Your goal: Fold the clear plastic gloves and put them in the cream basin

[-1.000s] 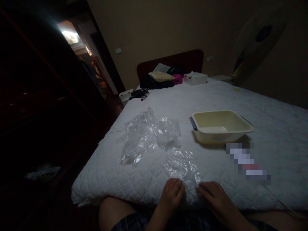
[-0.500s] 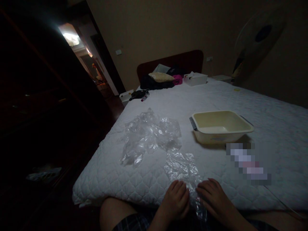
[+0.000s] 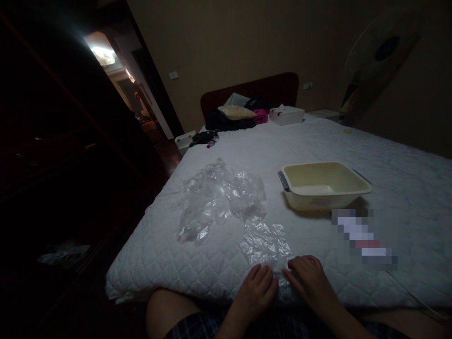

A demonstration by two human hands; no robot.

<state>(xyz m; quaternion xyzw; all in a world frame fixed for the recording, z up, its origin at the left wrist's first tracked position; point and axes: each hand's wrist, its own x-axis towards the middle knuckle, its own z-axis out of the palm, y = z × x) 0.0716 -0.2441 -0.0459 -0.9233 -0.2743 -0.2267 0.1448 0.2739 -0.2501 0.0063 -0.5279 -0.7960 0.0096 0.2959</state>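
A clear plastic bag (image 3: 267, 242) lies flattened at the front edge of the bed, its near end between my hands. My left hand (image 3: 259, 288) has its fingers curled down on the bag's left side. On the other side, my right hand (image 3: 308, 280) has bent fingers closed on the near right edge, where the plastic is folded over. My palms hide part of that near end. Just beyond, a larger heap of crumpled clear plastic bags (image 3: 226, 193) is spread on the white quilted bedcover (image 3: 158, 254).
A cream plastic basin (image 3: 326, 200) with grey handles stands to the right. Nearer is a blurred-out object (image 3: 363, 240) with a cable (image 3: 409, 292). Clothes, a pillow (image 3: 236, 112) and a white box (image 3: 286, 115) lie by the headboard (image 3: 275, 87). A fan (image 3: 384, 49) stands at right.
My right hand has moved slightly up and left. The bag's near end, which hung over the bed edge, has been drawn up and folded between my hands. My left hand has barely moved.
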